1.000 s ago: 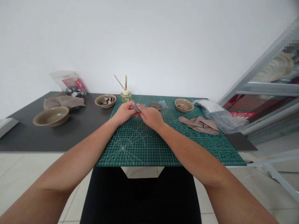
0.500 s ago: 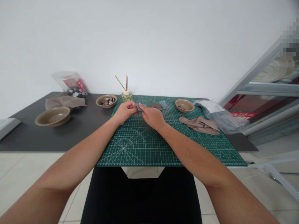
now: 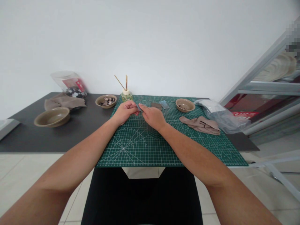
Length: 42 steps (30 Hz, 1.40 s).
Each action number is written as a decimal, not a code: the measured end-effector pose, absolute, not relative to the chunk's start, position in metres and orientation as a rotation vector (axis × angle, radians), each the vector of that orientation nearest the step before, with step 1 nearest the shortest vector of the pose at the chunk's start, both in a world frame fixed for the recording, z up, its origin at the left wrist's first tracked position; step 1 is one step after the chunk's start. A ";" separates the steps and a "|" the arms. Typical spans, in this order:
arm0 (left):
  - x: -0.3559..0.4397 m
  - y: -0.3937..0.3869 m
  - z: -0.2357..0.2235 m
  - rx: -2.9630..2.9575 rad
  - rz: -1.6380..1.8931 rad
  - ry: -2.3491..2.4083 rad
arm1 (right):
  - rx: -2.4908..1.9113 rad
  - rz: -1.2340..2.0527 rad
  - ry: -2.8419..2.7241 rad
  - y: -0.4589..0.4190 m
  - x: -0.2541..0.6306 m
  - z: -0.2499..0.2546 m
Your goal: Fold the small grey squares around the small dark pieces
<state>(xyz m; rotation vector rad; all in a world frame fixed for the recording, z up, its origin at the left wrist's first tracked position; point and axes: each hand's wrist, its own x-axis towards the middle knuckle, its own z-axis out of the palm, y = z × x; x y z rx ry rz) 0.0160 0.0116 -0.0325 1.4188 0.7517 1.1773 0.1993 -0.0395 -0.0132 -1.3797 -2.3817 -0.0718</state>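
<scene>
Grey and flat, a small piece [image 3: 140, 108] is gripped by the fingers of the right hand [image 3: 154, 118], the thumb laid along it. Its other edge is met by the curled fingertips of the left hand [image 3: 126, 113]; whether it is pinched there too cannot be told, as much is hidden. Both hands are held over a green cutting mat [image 3: 131, 153], spread on a dark table [image 3: 77, 134]. Beyond the right hand, a brown square [image 3: 156, 105] and a blue packet [image 3: 164, 104] are seen side by side on the mat. Further right are set a bowl [image 3: 185, 111] with small bits inside, a crumpled cloth [image 3: 201, 125] and a clear plastic bag [image 3: 226, 118]. Behind the left hand, a bottle [image 3: 127, 97] is fitted with thin sticks [image 3: 126, 82]. To its left, dark and pale chips [image 3: 107, 101] are contained in a second bowl [image 3: 106, 107]; further left, a wider bowl [image 3: 52, 124] is placed in front of another cloth [image 3: 67, 102].
</scene>
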 end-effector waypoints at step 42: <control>0.013 0.011 -0.028 1.391 1.158 0.758 | -1.430 0.049 -2.195 -0.034 0.206 -0.017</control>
